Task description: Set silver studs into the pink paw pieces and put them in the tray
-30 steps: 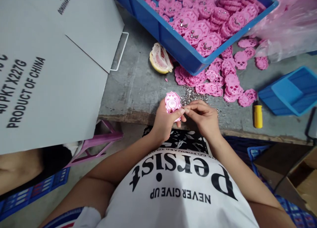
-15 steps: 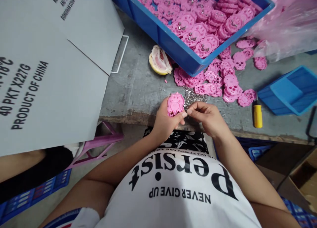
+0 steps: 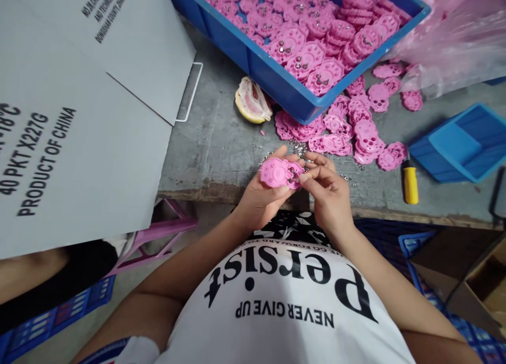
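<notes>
Both hands meet at the desk point(image 3: 221, 142) edge: the left hand point(image 3: 263, 195) cradles a pink plastic part point(image 3: 279, 173), lying flat with its long axis left-right, while the right hand point(image 3: 328, 192) pinches its right end, fingertips closed

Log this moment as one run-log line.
left hand: holds pink plastic part | right hand: fingertips at part's edge | blue bin: behind, holds pink parts

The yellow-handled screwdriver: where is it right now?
In the head view the screwdriver lies on the grey table at the right, clear of both hands, just below the loose pink parts and left of the small blue tray.
</notes>
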Demonstrator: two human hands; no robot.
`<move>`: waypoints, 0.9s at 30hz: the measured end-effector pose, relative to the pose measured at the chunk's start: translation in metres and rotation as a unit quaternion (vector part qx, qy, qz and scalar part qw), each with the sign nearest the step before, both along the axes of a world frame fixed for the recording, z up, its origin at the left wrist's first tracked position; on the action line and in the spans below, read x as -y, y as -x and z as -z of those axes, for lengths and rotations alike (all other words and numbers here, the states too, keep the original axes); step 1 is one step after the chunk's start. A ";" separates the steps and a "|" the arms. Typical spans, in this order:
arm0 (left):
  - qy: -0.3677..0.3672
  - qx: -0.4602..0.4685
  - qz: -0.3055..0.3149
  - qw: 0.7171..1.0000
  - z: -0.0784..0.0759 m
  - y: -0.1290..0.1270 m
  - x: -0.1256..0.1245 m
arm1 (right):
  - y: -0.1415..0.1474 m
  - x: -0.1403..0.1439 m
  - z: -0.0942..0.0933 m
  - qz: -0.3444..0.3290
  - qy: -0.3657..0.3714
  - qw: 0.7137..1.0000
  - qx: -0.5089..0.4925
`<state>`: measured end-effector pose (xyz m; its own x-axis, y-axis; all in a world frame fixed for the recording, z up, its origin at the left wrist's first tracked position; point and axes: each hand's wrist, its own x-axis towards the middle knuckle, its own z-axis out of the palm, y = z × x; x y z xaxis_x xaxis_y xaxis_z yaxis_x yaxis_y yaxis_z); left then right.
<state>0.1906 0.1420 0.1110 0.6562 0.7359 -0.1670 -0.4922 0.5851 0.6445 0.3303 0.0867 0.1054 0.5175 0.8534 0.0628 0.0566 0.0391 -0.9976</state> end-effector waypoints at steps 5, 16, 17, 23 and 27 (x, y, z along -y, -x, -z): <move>-0.041 -0.005 -0.022 0.999 0.001 -0.004 -0.001 | 0.003 0.001 -0.003 -0.010 -0.005 1.000 0.014; -0.092 -0.025 -0.046 0.994 0.004 -0.006 -0.001 | 0.006 0.000 -0.003 -0.028 0.000 0.998 0.057; -0.098 -0.025 -0.048 0.994 0.004 -0.006 -0.001 | 0.007 0.000 -0.003 -0.027 0.001 0.998 0.061; -0.155 -0.011 -0.058 0.986 0.011 -0.005 -0.001 | 0.010 0.000 -0.003 -0.026 -0.001 0.999 0.043; -0.171 -0.041 -0.069 0.982 0.017 -0.005 -0.001 | 0.011 -0.001 -0.001 -0.026 0.001 0.999 0.033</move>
<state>0.1956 0.1434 0.0941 0.5407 0.8392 0.0582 -0.4902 0.2581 0.8325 0.3190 0.0876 0.1064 0.4666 0.8795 0.0935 0.1203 0.0417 -0.9919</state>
